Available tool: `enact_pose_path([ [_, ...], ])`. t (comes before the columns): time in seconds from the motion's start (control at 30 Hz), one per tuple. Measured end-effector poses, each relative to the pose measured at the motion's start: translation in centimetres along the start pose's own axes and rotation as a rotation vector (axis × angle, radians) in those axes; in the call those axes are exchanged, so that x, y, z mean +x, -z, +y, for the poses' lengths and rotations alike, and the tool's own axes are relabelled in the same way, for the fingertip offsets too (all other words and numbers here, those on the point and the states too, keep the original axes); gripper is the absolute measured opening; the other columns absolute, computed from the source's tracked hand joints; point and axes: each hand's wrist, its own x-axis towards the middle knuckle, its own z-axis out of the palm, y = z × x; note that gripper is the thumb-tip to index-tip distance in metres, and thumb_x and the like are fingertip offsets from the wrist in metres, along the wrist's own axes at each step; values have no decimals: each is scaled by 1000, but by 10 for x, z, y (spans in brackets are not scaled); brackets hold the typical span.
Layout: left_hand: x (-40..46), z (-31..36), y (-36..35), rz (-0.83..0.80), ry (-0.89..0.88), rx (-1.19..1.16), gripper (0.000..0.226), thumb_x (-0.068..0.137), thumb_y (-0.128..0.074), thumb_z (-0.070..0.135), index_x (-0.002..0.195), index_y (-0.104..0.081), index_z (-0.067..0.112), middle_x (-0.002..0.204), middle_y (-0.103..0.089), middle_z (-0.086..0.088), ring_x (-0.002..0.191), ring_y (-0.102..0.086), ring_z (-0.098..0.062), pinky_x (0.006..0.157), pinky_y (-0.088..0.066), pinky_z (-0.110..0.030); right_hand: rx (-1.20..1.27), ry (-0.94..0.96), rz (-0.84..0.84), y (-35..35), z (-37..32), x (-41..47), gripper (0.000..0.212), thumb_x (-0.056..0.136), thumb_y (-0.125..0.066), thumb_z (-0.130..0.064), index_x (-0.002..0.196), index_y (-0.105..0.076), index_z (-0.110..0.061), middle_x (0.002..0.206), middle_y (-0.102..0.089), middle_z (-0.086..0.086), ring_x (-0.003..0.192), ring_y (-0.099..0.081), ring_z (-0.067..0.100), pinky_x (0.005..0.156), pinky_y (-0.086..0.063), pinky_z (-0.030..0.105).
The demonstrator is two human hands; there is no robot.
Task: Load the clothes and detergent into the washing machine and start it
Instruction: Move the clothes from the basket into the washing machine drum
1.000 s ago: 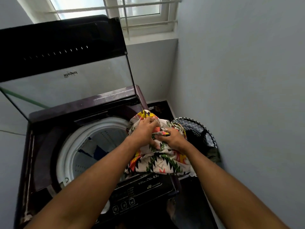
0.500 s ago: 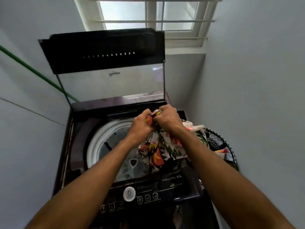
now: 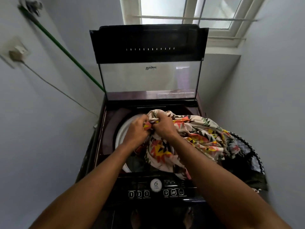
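1. Patterned cloth in cream, orange, yellow and black is being gathered over the open top of the washing machine (image 3: 105,146); this patterned garment (image 3: 194,138) is bunched at its near-left end and is trailing away to the right.
2. The left hand (image 3: 137,129) and the right hand (image 3: 162,125) are both gripping that bunched end, fists closed on the fabric and touching each other, right above the white rim of the drum (image 3: 122,131).
3. The garment's long axis is running from the hands out to the right and slightly toward the person, draping over the machine's right edge and onto the laundry basket (image 3: 252,156) standing just beside the machine.
4. The drum opening is lying directly below and a little left of the hands, so the coming move is probably turning on drawing the trailing length leftward and down; the right arm is lying nearer that tail.
5. The lid (image 3: 148,63) is standing upright behind the opening, and the control panel (image 3: 156,190) is sitting untouched at the near edge.
6. No detergent is showing anywhere, so loading seems to be at an early stage.
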Motion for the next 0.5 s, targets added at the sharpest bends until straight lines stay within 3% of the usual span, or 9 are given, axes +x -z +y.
enact_pose_path([
  [0.1,-8,-11,-10,-47,55,34,20,81,-68,25,90,-51,32,94,-66,7,88,-61,-16,70,-46,-32,0,-67,-7,-9,22,-1,21,83,-66,-11,103,-63,-12,93,-68,6,88,-63,22,70,-41,24],
  [0.17,-11,-17,-18,-80,66,3,16,83,-70,21,91,-59,29,101,-67,6,96,-62,-14,76,-47,-28,-27,-152,-19,-11,35,0,14,83,-66,-12,96,-59,-11,87,-63,4,86,-61,22,67,-38,26],
  [0.3,-16,-18,-36,-138,77,21,25,87,-66,13,109,-65,25,113,-61,9,94,-60,-2,77,-46,-14,-136,-264,-175,-8,61,2,18,86,-67,-18,90,-70,-1,89,-71,15,89,-67,30,77,-53,39],
  [0.4,-16,-4,-48,-133,14,-9,30,88,-63,8,112,-64,25,112,-54,14,88,-55,8,77,-45,-9,-159,-240,-263,6,71,-2,20,83,-71,-21,92,-74,-3,88,-73,15,85,-69,29,79,-57,44],
  [0.5,-7,16,-61,-219,-58,-32,31,88,-64,6,112,-65,25,114,-53,11,96,-57,-1,85,-49,-19,-305,-96,-148,33,75,-1,22,83,-72,-26,98,-73,-11,96,-72,11,93,-67,28,78,-53,38],
])
